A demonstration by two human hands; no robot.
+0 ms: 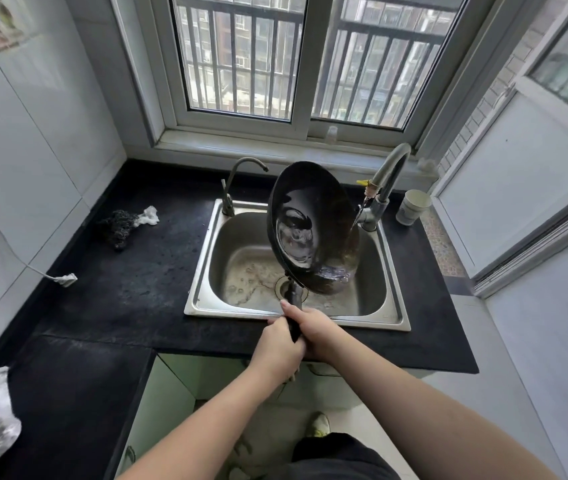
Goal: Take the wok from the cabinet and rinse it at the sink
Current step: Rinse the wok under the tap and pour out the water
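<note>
Black counter surrounds steel sink under a window. Wok tilts steeply over the basin, water pooled inside. Left hand and right hand both clench the handle. Advice: swirl slowly, pour toward the drain, keep the rim below the tap.
</note>
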